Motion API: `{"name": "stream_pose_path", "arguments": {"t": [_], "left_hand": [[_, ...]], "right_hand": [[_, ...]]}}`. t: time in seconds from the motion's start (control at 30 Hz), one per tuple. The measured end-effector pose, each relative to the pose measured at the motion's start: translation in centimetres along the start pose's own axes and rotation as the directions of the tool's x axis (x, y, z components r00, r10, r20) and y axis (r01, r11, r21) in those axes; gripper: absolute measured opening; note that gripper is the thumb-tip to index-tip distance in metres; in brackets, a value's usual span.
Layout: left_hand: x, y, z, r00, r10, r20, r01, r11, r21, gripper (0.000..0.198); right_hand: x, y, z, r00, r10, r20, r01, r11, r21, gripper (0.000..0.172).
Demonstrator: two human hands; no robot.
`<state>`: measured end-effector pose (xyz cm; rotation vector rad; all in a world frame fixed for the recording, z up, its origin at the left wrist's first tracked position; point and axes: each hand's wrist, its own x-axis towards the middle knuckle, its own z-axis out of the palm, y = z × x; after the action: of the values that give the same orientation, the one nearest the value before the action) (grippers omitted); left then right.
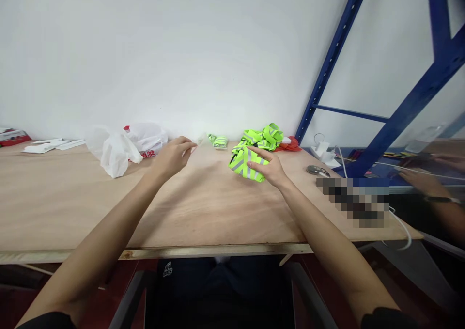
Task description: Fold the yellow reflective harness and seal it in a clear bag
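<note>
My right hand (269,166) grips a folded neon green reflective vest (245,164) with grey stripes, held just above the wooden table (203,208). My left hand (174,155) is raised at the table's middle with its fingers pinched on the edge of a clear plastic bag (204,139) that is hard to make out. Behind the vest lies a loose pile of more green reflective vests (264,136). A small packed green bundle (219,141) rests near the wall.
A crumpled white plastic bag (123,147) with red print sits at the back left. Papers (51,145) lie far left. A red item (290,145), a white charger (321,152) and blue shelving (363,125) stand right. Another person's arm (432,193) reaches in at far right.
</note>
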<state>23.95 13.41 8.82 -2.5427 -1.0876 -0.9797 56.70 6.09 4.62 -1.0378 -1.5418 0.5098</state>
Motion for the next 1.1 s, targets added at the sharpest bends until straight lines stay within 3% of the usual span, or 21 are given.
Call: {"name": "stream_pose_path", "arguments": {"t": [0.13,0.2,0.43,0.6,0.83,1.1], "left_hand": [[-0.6,3.5,1.1,0.987,0.080,0.143,-0.079,0.997,-0.006,0.033],[-0.7,4.8,2.1,0.973,0.094,0.212,-0.095,0.995,-0.006,0.041],[-1.1,7.3,5.6,0.937,0.120,0.328,-0.089,0.990,-0.106,0.063],[-1.5,7.6,6.2,0.960,0.063,0.274,-0.001,0.975,-0.223,0.059],[-1.8,7.3,7.0,0.997,-0.051,0.058,0.068,0.928,-0.366,0.071],[-1.6,6.9,7.1,0.992,-0.125,-0.007,0.113,0.921,-0.372,0.037]], "right_hand": [[-0.1,-0.1,-0.7,1.000,0.017,-0.025,-0.016,0.999,0.029,0.063],[-0.4,-0.5,-1.0,0.999,-0.010,-0.039,0.010,1.000,0.004,0.061],[-1.5,-3.4,-0.9,0.994,-0.106,-0.016,0.104,0.989,-0.106,0.053],[-1.9,-4.2,0.9,0.989,-0.136,0.053,0.141,0.983,-0.117,0.049],[-1.3,-1.0,3.0,0.999,-0.029,-0.030,0.029,0.999,-0.027,0.052],[-1.8,0.5,3.7,0.993,0.076,0.088,-0.081,0.995,0.056,0.052]]}}
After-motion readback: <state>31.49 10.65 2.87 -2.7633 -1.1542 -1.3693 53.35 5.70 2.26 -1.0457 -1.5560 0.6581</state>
